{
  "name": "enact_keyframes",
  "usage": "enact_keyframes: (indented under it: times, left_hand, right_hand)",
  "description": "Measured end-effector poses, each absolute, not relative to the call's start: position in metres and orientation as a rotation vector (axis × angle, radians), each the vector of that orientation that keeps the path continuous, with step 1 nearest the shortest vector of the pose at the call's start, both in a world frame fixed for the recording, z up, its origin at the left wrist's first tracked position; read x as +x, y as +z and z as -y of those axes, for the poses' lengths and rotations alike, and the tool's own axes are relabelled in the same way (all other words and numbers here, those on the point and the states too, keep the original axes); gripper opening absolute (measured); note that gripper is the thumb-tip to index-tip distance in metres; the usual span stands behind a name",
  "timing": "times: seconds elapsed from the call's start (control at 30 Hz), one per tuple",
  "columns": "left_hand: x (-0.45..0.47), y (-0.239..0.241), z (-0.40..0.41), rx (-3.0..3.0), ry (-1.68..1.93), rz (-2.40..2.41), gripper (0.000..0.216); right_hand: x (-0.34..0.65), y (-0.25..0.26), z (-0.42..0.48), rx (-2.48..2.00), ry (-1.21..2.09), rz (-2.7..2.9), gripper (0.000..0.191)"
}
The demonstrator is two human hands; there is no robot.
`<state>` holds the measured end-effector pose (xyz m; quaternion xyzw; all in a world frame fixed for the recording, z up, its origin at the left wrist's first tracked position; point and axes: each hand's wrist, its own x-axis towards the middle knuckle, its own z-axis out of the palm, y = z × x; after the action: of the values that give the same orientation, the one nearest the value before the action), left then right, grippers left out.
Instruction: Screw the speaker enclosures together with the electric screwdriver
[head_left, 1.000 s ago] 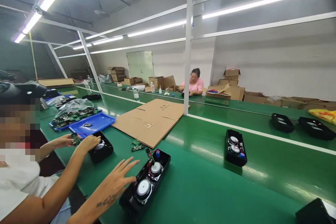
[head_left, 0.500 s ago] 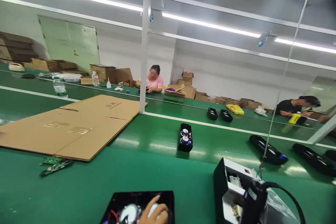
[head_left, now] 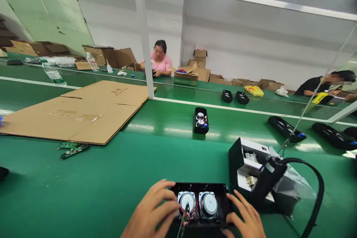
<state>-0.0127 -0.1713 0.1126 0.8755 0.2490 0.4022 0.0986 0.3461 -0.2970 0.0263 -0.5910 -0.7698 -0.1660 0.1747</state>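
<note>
My left hand [head_left: 152, 210] and my right hand [head_left: 245, 215] grip opposite sides of a black speaker housing [head_left: 200, 187] on the green bench [head_left: 83, 186]. Two round speaker drivers [head_left: 197, 204] sit side by side in it. Red and black wires [head_left: 187, 215] run between them, and my fingers hide the housing's lower corners. Close to my right hand, a black electric screwdriver [head_left: 267, 180] with a dark cable lies against an open black-and-white box [head_left: 245, 167].
A clear plastic bag [head_left: 295, 189] lies beside the box. A flattened cardboard sheet [head_left: 83, 113], green circuit boards [head_left: 74, 150] and another speaker housing [head_left: 201, 120] are on the bench. Co-workers [head_left: 158, 61] sit beyond a white post [head_left: 143, 33], among cardboard boxes.
The view has swung right, away from the blue tray. Both hands now grip the housing, which sits low and centred with its drivers side by side, rather than one hand resting on it.
</note>
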Motion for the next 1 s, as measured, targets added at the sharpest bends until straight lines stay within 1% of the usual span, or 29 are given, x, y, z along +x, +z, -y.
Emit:
enact_keyframes:
  times: [0.1,0.17,0.2,0.27,0.3,0.33,0.4,0.5,0.57,0.6,0.7,0.77,0.8,0.87,0.93,1.0]
  left_hand:
    - [-0.033,0.099,0.166,2.455,1.282,-0.894,0.016]
    - [-0.035,0.087,0.167,2.404,1.284,-0.937,0.017]
    - [-0.033,0.083,0.169,2.392,1.278,-0.947,0.017]
    - [-0.029,0.080,0.173,2.396,1.234,-0.967,0.017]
    - [-0.027,0.080,0.175,2.404,1.209,-0.982,0.017]
    - [-0.025,0.081,0.177,2.409,1.197,-1.000,0.017]
    - [-0.022,0.083,0.181,2.406,1.187,-1.027,0.017]
    - [-0.022,0.084,0.186,2.384,1.151,-0.990,0.012]
    - [-0.022,0.084,0.190,2.392,1.080,-0.924,0.011]
    - [-0.022,0.085,0.192,2.406,1.039,-0.896,0.015]
    - [-0.018,0.080,0.198,2.484,0.872,-0.875,0.039]
    - [-0.012,0.067,0.198,2.552,0.750,-0.868,0.052]
    - [-0.008,0.057,0.197,2.586,0.724,-0.854,0.055]
    - [0.001,0.033,0.193,2.641,0.716,-0.829,0.056]
    - [0.010,0.010,0.189,2.670,0.727,-0.834,0.050]
    - [0.016,-0.003,0.187,2.684,0.727,-0.856,0.049]
  right_hand:
    - [0.327,0.031,0.296,-1.610,-0.373,2.170,0.029]
    - [0.293,0.031,0.291,-1.535,-0.249,2.125,0.035]
    - [0.274,0.031,0.287,-1.483,-0.184,2.088,0.035]
    - [0.241,0.035,0.276,-1.342,-0.089,2.030,0.027]
    - [0.229,0.040,0.270,-1.327,-0.033,1.962,0.018]
    - [0.223,0.046,0.263,-1.347,0.029,1.872,0.016]
    - [0.222,0.061,0.252,-1.447,0.139,1.654,0.019]
    - [0.240,0.086,0.243,-1.509,0.243,1.497,0.012]
    - [0.253,0.098,0.242,-1.429,0.269,1.642,0.015]
    - [0.257,0.102,0.244,-1.367,0.259,1.778,0.019]
    - [0.261,0.107,0.251,-1.270,0.138,2.151,0.033]
    - [0.259,0.104,0.256,-1.296,0.079,2.259,0.038]
    - [0.258,0.102,0.258,-1.325,0.082,2.285,0.039]
    - [0.254,0.098,0.258,-1.395,0.134,2.327,0.042]
    - [0.252,0.097,0.257,-1.463,0.222,2.362,0.043]
    - [0.251,0.099,0.254,-1.519,0.343,2.373,0.044]
